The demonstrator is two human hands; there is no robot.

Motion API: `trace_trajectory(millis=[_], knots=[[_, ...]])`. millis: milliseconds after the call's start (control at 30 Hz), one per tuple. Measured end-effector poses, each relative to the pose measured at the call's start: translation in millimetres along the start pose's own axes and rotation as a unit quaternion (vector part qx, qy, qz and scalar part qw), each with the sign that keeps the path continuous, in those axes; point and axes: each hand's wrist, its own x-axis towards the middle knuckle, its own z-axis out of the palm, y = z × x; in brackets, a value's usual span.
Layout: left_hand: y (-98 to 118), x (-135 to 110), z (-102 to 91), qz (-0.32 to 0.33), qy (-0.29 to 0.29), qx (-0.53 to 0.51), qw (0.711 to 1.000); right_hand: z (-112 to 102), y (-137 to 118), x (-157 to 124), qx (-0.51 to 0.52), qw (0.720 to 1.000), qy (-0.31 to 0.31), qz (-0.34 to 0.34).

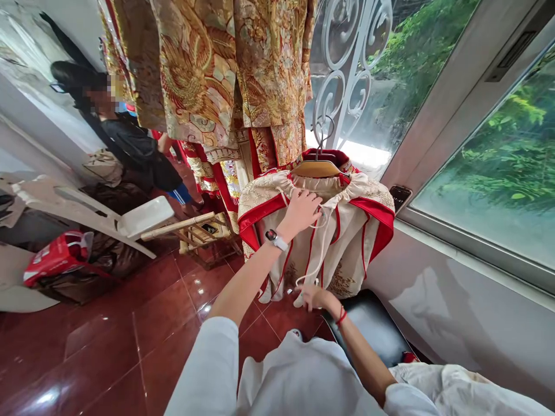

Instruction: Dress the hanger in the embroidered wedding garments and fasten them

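A cream skirt-like garment (pixel 353 231) with red trim, gold embroidery and a gathered top hangs from a wooden hanger (pixel 316 168). My left hand (pixel 302 212), with a white watch on its wrist, lies on the gathered part with fingers stretched over the cloth. A thin white cord (pixel 321 251) is tied near the top and dangles down the front. By the cord's lower end is my right hand (pixel 317 298), a red string bracelet on its wrist. Its fingers are blurred, and I cannot make out whether they grip the cord.
Embroidered gold and red robes (pixel 195 75) hang behind. A phone (pixel 399 198) leans by the window frame. Below the garment stands a black-topped seat (pixel 368 323). To the left are a bamboo stool (pixel 208 231), a white chair (pixel 145 216), a red bag (pixel 58 257) and a person in black (pixel 130 144).
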Motion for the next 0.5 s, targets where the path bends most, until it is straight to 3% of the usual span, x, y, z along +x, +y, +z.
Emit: trace_trajectory(millis=[100,233,400,500], knots=[[-7.3,10.0,6.6,-0.003,-0.055,-0.021,0.998,-44.2,1.1,27.6,0.002,0.999,0.028,0.016],[-14.2,6.0,-4.0,-0.005,-0.084,-0.108,0.991,-81.8,-12.6,62.6,0.1,0.984,0.141,-0.043],[-9.9,2.1,-11.3,-0.018,-0.1,-0.122,0.987,-74.9,-22.8,89.2,0.148,0.959,0.242,-0.013],[-2.7,-0.1,-10.9,-0.036,-0.078,-0.109,0.99,-65.4,-25.7,96.6,0.266,0.921,0.284,-0.001]])
